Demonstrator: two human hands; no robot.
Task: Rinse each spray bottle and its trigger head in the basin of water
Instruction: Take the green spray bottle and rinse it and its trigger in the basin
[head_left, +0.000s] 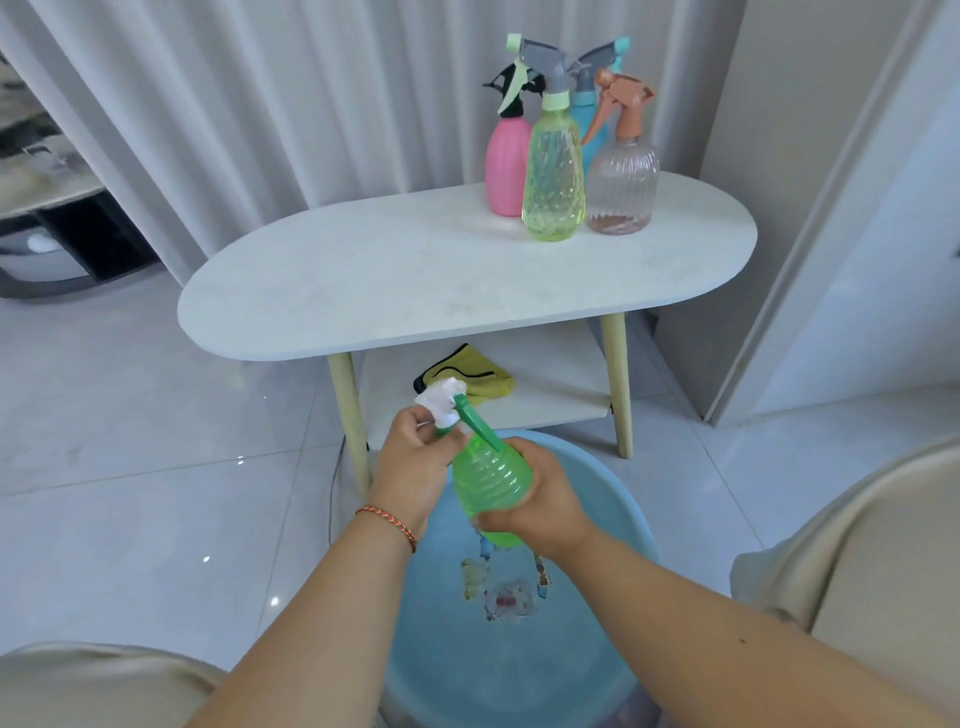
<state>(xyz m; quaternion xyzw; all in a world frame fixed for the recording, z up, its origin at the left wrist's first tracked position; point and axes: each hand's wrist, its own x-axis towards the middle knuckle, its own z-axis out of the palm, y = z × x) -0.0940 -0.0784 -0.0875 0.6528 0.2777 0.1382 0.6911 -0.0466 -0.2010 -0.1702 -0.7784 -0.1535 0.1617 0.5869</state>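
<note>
I hold a green ribbed spray bottle (491, 480) tilted above the blue basin (613, 499) of water. My right hand (540, 501) grips the bottle's body from the right. My left hand (418, 457) holds its white trigger head (441, 400) at the neck, with the green trigger lever pointing down toward the bottle. On the white oval table (389, 270) stand several more bottles: a pink one (506, 161), a yellow-green one (553, 176), a clear pinkish one (623, 179) and a blue one (584, 111) behind them.
A yellow cloth (475, 371) lies on the table's lower shelf. My knees (852, 561) flank the basin left and right. White curtains hang behind the table, a door frame stands at the right, and glossy tiled floor (156, 467) spreads to the left.
</note>
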